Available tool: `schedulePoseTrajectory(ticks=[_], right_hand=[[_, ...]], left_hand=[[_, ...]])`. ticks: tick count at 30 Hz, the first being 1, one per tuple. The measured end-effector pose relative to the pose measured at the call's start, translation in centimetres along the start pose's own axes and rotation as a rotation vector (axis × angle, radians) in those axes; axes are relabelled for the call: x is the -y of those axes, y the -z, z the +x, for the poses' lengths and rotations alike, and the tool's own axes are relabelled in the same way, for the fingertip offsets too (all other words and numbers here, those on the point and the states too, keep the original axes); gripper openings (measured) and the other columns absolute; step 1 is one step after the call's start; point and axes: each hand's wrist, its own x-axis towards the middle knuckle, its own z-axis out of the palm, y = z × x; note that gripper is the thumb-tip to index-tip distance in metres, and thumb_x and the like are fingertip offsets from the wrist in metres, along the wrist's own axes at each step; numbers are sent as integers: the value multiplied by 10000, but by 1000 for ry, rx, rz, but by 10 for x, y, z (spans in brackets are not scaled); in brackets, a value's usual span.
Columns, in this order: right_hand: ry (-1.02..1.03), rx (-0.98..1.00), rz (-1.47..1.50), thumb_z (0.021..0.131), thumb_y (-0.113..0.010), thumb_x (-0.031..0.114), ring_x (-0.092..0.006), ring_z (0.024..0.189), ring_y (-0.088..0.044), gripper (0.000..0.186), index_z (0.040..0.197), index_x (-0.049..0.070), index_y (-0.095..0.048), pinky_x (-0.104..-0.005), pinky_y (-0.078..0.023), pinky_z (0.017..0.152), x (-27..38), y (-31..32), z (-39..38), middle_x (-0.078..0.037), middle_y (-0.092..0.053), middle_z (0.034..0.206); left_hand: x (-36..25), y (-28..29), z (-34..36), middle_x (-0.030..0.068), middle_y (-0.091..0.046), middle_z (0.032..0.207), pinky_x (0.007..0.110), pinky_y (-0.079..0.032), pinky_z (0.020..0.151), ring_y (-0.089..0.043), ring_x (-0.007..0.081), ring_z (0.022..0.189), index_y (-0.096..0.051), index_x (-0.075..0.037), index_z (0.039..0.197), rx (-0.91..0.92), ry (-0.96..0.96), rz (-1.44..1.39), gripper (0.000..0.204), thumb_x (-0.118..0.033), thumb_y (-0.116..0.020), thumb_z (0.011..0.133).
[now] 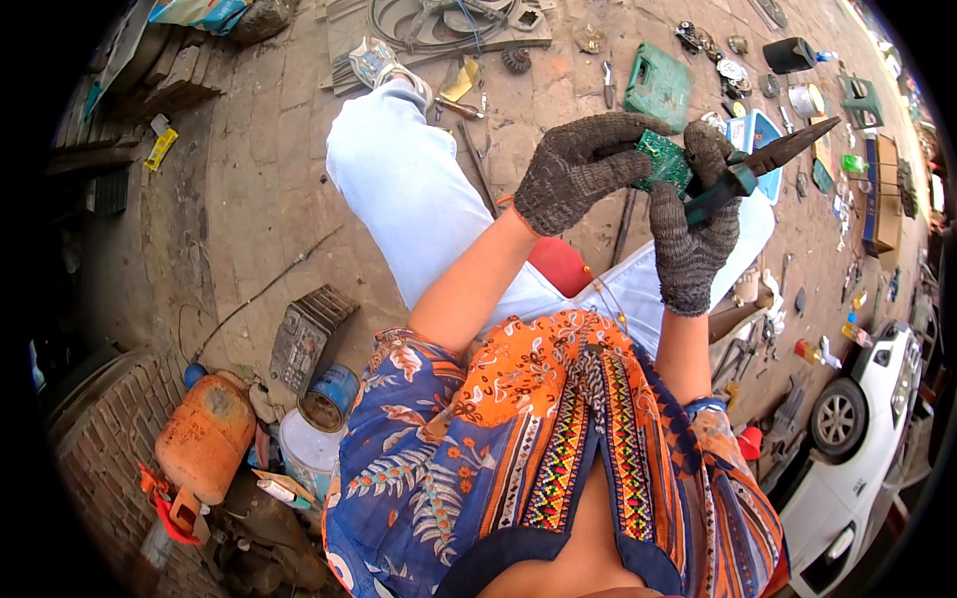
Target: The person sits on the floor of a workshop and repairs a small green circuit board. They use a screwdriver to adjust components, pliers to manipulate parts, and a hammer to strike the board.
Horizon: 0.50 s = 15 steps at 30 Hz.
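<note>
Both my hands wear dark grey knitted gloves and are raised over my lap. My left hand [575, 172] is closed on a small green circuit board [662, 159], gripping its left side. My right hand [695, 229] is closed round the dark green handles of pliers [783, 149], whose long dark jaws point up to the right. The upper fingers of my right hand are beside the board's right edge; whether they press on it I cannot tell. Behind the pliers sits a blue plastic tub [768, 130].
Tools, a green case [658, 88] and small parts lie on the paving beyond my hands. A fan-like assembly [439, 25] is at the top. An orange cylinder [204, 437] and cans [329, 397] stand at lower left. A white car [857, 478] is at right.
</note>
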Motion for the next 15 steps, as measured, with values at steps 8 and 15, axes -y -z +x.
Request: schedulePoseTrajectory(ticks=[8,15], right_hand=[[70,-102,-200,735,-715,80,-205,1074,-523,502,1199,13,-535,-312,-443,907,2,-3,4,-112,-480,1217],[32,-15,-179,735,-706,29,-191,1027,-548,393,1100,13,-561,-299,-463,873,6,0,5,-97,-495,1165]], left_hand=[[1,-5,-2,95,-635,1027,295,-525,788,-607,150,902,-581,33,1128,-17,-7,17,325,-38,-623,813],[6,2,-5,106,-647,968,291,-530,754,-616,152,862,-597,46,1088,-65,13,67,300,-51,-639,807]])
